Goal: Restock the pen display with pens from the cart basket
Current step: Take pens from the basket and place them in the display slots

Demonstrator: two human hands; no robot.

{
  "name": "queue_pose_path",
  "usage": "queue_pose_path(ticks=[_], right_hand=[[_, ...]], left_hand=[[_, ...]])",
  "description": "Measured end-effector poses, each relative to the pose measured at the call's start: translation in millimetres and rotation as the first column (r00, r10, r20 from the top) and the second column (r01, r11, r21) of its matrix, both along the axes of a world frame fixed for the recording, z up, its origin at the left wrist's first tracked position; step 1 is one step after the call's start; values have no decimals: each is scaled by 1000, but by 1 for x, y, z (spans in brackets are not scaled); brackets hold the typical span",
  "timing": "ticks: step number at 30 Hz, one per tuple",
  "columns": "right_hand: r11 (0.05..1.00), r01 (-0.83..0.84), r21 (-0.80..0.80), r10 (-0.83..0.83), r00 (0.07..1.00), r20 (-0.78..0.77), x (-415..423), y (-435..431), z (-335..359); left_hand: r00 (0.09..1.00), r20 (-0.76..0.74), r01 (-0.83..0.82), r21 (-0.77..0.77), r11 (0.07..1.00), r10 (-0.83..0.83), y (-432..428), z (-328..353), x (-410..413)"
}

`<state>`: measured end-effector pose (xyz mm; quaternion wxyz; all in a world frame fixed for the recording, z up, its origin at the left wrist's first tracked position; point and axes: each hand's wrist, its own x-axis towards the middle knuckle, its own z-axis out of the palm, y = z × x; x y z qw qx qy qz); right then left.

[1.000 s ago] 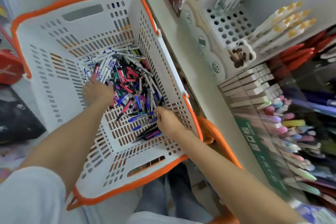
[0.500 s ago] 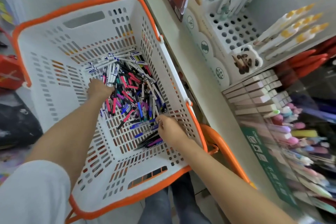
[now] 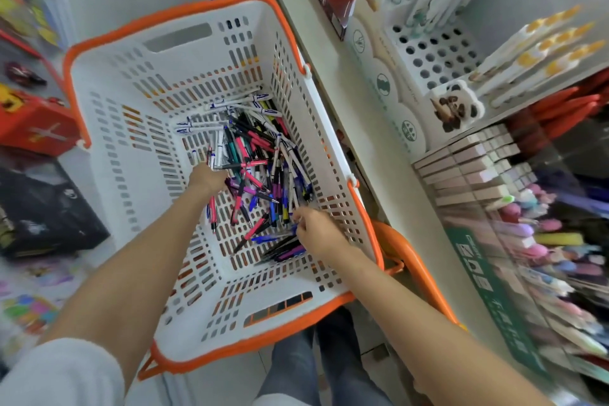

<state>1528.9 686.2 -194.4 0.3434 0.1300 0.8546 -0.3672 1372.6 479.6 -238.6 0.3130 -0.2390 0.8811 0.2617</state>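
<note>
While loose pens (image 3: 260, 168) lie heaped along the right wall of the cart basket (image 3: 108, 128), both hands reach in; left hand (image 3: 207, 179) rests at the heap's left edge, grip hidden; right hand (image 3: 317, 231) curls over the heap's near end, hold uncertain; pens likely light, stiff, slippery, best pinched mid-barrel; pen display (image 3: 476, 277) stands just right of the basket.
</note>
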Motion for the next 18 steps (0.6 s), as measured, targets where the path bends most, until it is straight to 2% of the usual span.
queue_pose_path(ticks=[3, 7, 10, 12, 13, 14, 16, 18], right_hand=[[1000, -14, 19, 14, 1000, 4, 0, 0, 3], [1000, 16, -11, -15, 1000, 19, 1, 1, 9], [987, 129, -91, -130, 992, -4, -1, 2, 21], [955, 247, -163, -257, 966, -41, -5, 0, 33], [912, 328, -248, -345, 938, -28, -7, -3, 39], [829, 429, -358, -451, 892, 26, -8, -8, 46], [554, 640, -532, -623, 743, 245, -10, -23, 64], [311, 751, -583, -668, 609, 428, -10, -38, 79]], left_hand=[[1000, 2, 10, 7, 1000, -10, -1, 22, 14], [994, -14, -112, 23, 993, 112, -11, 52, 33], [974, -21, -219, 171, 961, 226, -15, 79, 49], [937, -55, -303, 363, 881, 345, -6, 108, 65], [903, -87, -338, 460, 821, 420, 0, 122, 73], [862, -108, -366, 543, 756, 495, 11, 143, 82], [787, -181, -325, 692, 645, 590, 33, 174, 97], [687, -220, -299, 783, 545, 692, 52, 188, 104]])
